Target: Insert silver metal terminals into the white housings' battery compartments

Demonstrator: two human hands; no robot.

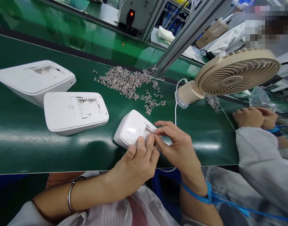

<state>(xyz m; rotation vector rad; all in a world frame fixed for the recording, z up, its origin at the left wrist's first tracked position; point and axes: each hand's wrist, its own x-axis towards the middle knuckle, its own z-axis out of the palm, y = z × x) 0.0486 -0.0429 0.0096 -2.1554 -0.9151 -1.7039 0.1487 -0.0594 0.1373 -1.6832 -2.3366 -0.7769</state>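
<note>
A white plastic housing (132, 125) with a battery compartment lies on the green work surface, under both my hands. My left hand (139, 160) has its fingers curled onto the housing, with the fingertips at the compartment's edge. From the other side my right hand (176, 146) reaches in, thumb and index finger pinched together at the same compartment. Whatever sits in that pinch is too small and covered to make out. Shiny metal bits show inside the compartment. Beyond the housing is a heap of small metal battery contacts (125, 80), with some scattered toward me.
Two more white housings, a nearer one (61, 114) and a farther one (23, 77), lie at left with compartments facing up. A beige fan (230, 80) with a white cable stands at right. Past it are a co-worker's hands (249, 117). A blue wrist strap (197, 197) trails from my right wrist.
</note>
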